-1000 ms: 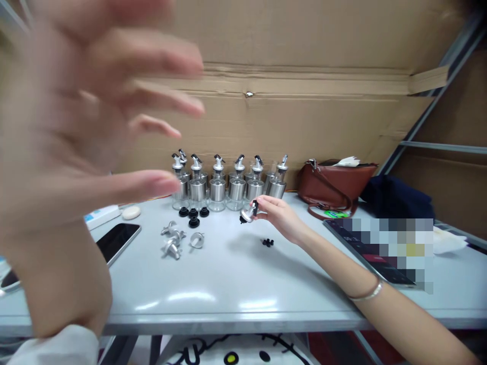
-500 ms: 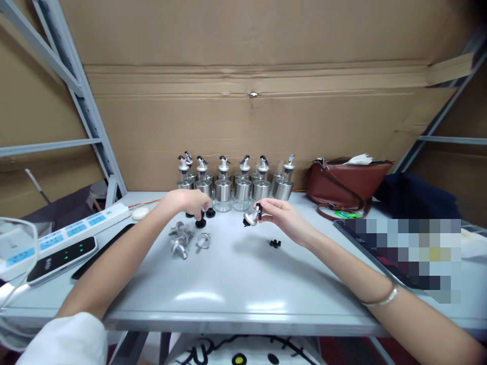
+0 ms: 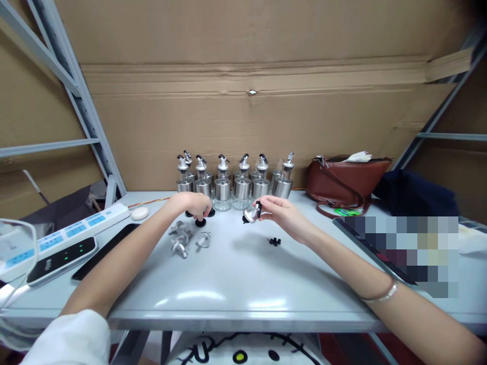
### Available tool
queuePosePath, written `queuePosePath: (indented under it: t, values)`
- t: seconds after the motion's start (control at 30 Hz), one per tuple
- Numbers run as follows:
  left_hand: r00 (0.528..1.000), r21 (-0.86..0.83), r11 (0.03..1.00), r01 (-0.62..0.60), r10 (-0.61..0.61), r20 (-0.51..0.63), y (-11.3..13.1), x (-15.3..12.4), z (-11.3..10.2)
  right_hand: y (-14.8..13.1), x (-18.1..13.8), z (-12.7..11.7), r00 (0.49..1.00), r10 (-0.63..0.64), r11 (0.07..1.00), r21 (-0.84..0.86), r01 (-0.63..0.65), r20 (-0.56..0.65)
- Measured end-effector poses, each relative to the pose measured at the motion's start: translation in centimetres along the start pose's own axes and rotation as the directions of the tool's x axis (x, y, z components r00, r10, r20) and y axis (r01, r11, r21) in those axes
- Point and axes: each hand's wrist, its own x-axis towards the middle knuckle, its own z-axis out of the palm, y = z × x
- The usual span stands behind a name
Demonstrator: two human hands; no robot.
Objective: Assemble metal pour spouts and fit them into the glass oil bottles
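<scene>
My right hand point(image 3: 281, 215) holds a silver pourer spout point(image 3: 250, 215) by its black flip lever, tilted above the table with its dark end pointing down-left. My left hand point(image 3: 198, 205) reaches down at the left, its fingers closed round the top of a black stopper point(image 3: 200, 222) on the tabletop. Other black stoppers point(image 3: 211, 212) sit behind, partly hidden by that hand. Closer to me lie several silver spout parts point(image 3: 179, 245), with a single one point(image 3: 203, 240) apart to their right. Small black pieces point(image 3: 274, 242) rest below my right hand.
Several steel-and-glass oil bottles point(image 3: 222, 190) stand in rows at the back, most with spouts fitted. A brown handbag point(image 3: 348, 180) is back right. A power strip point(image 3: 64, 238), a black phone-like slab point(image 3: 104, 251) and a white round object point(image 3: 139, 213) lie left. Cardboard point(image 3: 243, 126) walls the back.
My left hand has shifted slightly, its fingers closing over the black stopper. The right hand keeps the pourer spout almost in place. The view has moved a little.
</scene>
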Motion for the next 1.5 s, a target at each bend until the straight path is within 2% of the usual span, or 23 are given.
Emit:
queuePosePath:
  t: [0.1, 0.17, 0.23, 0.3, 0.37, 0.43, 0.47, 0.5, 0.53, 0.57, 0.6, 0.77, 0.8, 0.87, 1.03, 1.2, 1.33, 1.4, 1.43, 1.5]
  values:
    - [0.998, -0.069, 0.997, -0.019, 0.015, -0.068, -0.6, -0.8, -0.9, -0.1, -0.1, 0.0, 1.000, -0.004, 1.000, -0.005, 0.004, 0.005]
    - [0.977, -0.152, 0.987, -0.045, 0.012, -0.212, -1.7, -1.8, -1.7, -0.2, -0.1, 0.0, 1.000, -0.007, 1.000, -0.008, 0.007, 0.006]
    - [0.919, -0.237, 0.969, -0.073, -0.028, -0.394, -3.0, -2.8, -2.3, -0.2, -0.1, 0.0, 1.000, -0.011, 1.000, -0.009, 0.011, 0.007]
    - [0.801, -0.284, 0.955, -0.083, -0.105, -0.589, -4.2, -3.5, -2.6, -0.1, 0.0, 0.0, 1.000, -0.018, 1.000, -0.010, 0.018, 0.007]
    - [0.639, -0.338, 0.935, -0.108, -0.196, -0.744, -5.0, -3.6, -2.7, 0.2, 0.1, -0.1, 1.000, -0.030, 1.000, -0.010, 0.030, 0.005]
    - [0.487, -0.362, 0.922, -0.140, -0.254, -0.835, -5.2, -3.1, -3.1, 0.4, 0.2, -0.3, 0.999, -0.040, 0.999, -0.005, 0.040, -0.001]
    - [0.448, -0.353, 0.926, -0.132, -0.262, -0.855, -5.2, -2.6, -3.5, 0.5, 0.3, -0.3, 0.999, -0.041, 0.999, -0.002, 0.041, -0.003]
    - [0.440, -0.331, 0.938, -0.108, -0.253, -0.861, -5.1, -2.1, -4.0, 0.6, 0.3, -0.4, 0.999, -0.040, 0.999, 0.000, 0.040, -0.004]
    - [0.467, -0.302, 0.951, -0.063, -0.239, -0.851, -5.1, -1.4, -4.7, 0.6, 0.4, -0.4, 0.999, -0.038, 0.999, 0.002, 0.038, -0.004]
    - [0.535, -0.273, 0.962, 0.007, -0.234, -0.811, -5.0, -0.8, -5.5, 0.7, 0.4, -0.5, 0.999, -0.037, 0.999, 0.003, 0.037, -0.002]
    - [0.584, -0.262, 0.965, 0.035, -0.232, -0.778, -4.9, 0.0, -6.3, 0.6, 0.4, -0.5, 0.999, -0.039, 0.999, 0.003, 0.039, 0.000]
    - [0.757, -0.229, 0.957, 0.180, -0.283, -0.588, -4.4, 3.4, -9.6, 0.2, 0.2, -0.4, 0.999, -0.052, 0.999, 0.007, 0.052, 0.005]
    - [0.775, -0.218, 0.951, 0.220, -0.306, -0.553, -4.1, 3.9, -9.9, 0.1, 0.2, -0.3, 0.999, -0.049, 0.999, 0.008, 0.049, 0.004]
    - [0.780, -0.196, 0.937, 0.288, -0.349, -0.520, -3.6, 4.6, -10.1, 0.0, 0.1, -0.2, 0.999, -0.041, 0.999, 0.014, 0.041, 0.003]
    - [0.735, -0.171, 0.915, 0.366, -0.397, -0.549, -2.4, 4.8, -9.9, -0.1, 0.2, -0.2, 0.999, -0.047, 0.999, 0.023, 0.048, -0.012]
    - [0.693, -0.218, 0.918, 0.332, -0.393, -0.604, -1.9, 4.3, -9.5, -0.1, 0.3, -0.2, 0.998, -0.053, 0.998, 0.044, 0.054, -0.027]
    - [0.628, -0.275, 0.916, 0.293, -0.401, -0.667, -2.1, 3.7, -10.0, -0.3, 0.2, -0.2, 0.997, -0.067, 0.996, 0.056, 0.069, -0.037]
    - [0.560, -0.312, 0.922, 0.229, -0.387, -0.733, -2.5, 3.2, -10.7, -0.4, 0.2, -0.2, 0.996, -0.079, 0.995, 0.057, 0.082, -0.045]
    - [0.497, -0.339, 0.927, 0.162, -0.373, -0.783, -2.7, 2.9, -11.2, -0.4, 0.2, -0.2, 0.995, -0.086, 0.994, 0.057, 0.089, -0.054]
    - [0.340, -0.365, 0.931, -0.002, -0.343, -0.876, -2.8, 2.1, -12.2, -0.4, 0.2, -0.2, 0.991, -0.104, 0.992, 0.066, 0.110, -0.081]
